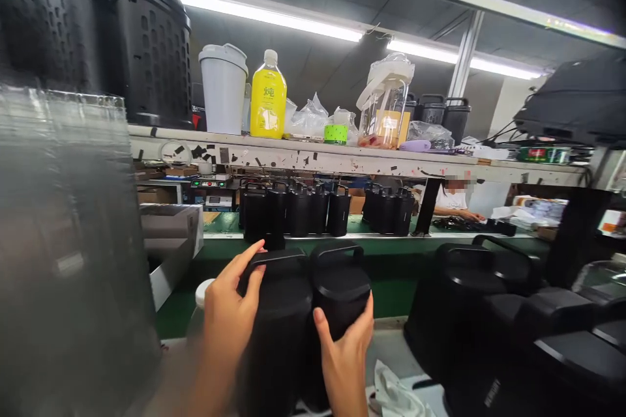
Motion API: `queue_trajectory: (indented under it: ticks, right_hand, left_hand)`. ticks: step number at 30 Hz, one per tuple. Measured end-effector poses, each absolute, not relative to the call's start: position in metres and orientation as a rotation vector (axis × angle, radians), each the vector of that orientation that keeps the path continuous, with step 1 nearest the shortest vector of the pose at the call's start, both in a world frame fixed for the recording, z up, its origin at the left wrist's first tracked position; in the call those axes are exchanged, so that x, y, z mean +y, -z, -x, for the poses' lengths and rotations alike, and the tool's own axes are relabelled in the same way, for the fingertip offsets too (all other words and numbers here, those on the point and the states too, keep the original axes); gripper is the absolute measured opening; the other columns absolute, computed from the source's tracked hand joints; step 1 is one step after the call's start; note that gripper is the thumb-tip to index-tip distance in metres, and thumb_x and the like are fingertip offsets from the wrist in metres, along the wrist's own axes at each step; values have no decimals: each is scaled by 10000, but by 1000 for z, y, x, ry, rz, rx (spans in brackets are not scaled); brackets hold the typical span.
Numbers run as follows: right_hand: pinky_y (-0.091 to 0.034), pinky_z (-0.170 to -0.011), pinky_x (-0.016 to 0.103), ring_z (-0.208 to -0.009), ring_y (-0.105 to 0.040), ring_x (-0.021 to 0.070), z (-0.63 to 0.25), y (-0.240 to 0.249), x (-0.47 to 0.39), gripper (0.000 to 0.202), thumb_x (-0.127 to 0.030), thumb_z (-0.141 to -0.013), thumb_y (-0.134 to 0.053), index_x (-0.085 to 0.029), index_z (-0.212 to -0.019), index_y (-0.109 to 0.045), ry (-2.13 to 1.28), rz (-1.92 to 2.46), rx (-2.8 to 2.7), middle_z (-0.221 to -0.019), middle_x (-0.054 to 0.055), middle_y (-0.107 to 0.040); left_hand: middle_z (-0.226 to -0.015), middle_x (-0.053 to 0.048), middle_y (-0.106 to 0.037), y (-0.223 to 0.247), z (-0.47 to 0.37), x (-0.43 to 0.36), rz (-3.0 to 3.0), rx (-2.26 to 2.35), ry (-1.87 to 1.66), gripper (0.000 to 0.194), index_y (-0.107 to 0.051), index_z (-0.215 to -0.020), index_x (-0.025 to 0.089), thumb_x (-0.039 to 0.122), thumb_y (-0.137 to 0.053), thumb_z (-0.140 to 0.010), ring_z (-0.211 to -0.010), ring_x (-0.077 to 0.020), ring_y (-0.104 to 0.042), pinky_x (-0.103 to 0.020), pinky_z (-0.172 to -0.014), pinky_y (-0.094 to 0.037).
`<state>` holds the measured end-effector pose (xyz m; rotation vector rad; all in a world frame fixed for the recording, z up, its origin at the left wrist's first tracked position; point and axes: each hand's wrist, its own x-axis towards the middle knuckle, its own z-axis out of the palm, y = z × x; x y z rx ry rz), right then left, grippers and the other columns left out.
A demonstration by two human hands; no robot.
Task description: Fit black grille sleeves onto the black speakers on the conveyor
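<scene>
Yellow bottle (268, 101) beside lidded white cup (223, 91) on shelf (293, 155).

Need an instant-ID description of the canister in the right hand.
Below the long shelf, centre foreground, the left canister and right canister are side by side, both black. Pick the right one: the right hand clasps its body, while the left hand is at its neighbour's handle.

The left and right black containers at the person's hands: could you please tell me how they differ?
The left container looks broader in this view than the right container. The left hand holds the left container at its handle, while the right hand holds the right container around its body. Both are black, with a handle on top.
</scene>
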<state>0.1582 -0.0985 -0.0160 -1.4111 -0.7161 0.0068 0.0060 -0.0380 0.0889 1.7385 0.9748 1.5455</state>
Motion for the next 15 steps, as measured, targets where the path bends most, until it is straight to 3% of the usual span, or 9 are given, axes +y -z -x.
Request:
queue_trajectory:
  ticks: [3, 5, 9, 12, 15]
  right_hand:
    - [-244, -1112, 589, -1397, -236, 392, -167, 22, -111, 1075, -780, -771, -535, -123, -1501, -100, -193, 1477, -779, -1522, 223, -218]
    - [-276, -1114, 563, -1393, -272, 384, -171, 23, -117, 1098, -807, -734, -557, -146, -1489, -110, -297, 1516, -796, -1512, 213, -265]
    - [-306, -1084, 586, -1358, -318, 411, -164, 21, -119, 1088, -818, -727, -552, -138, -1469, -139, -208, 1526, -714, -1478, 239, -298]
    - [-313, -1059, 616, -1340, -311, 451, -156, 20, -113, 1120, -809, -735, -556, -81, -1462, -114, -102, 1533, -678, -1455, 296, -273]
    - [-314, -1053, 626, -1337, -308, 457, -154, 24, -107, 1074, -776, -775, -550, -60, -1452, -123, -47, 1544, -754, -1446, 312, -273]
  left_hand:
    - [-1313, -82, -602, -90, -13, -50, -1799, 1011, -1494, 579, -565, -1269, 233, 554, -531, -788, -1271, -306, -506, -550, -1121, -335]
    - [-1288, -115, -564, -88, -21, -54, -1874, 1021, -1597, 579, -529, -1257, 210, 556, -569, -794, -1233, -323, -516, -558, -1067, -396]
    - [-1113, -77, -597, -79, -30, -47, -2029, 924, -1837, 416, -574, -1134, 218, 446, -676, -800, -996, -259, -621, -434, -890, -528]
    - [-1147, -65, -612, -74, -28, -37, -2096, 829, -1874, 370, -578, -1139, 225, 403, -672, -828, -1101, -238, -594, -386, -940, -513]
    - [-1244, -90, -585, -72, -27, -32, -2149, 845, -1924, 341, -573, -1180, 214, 374, -620, -882, -1191, -253, -553, -427, -1010, -471]
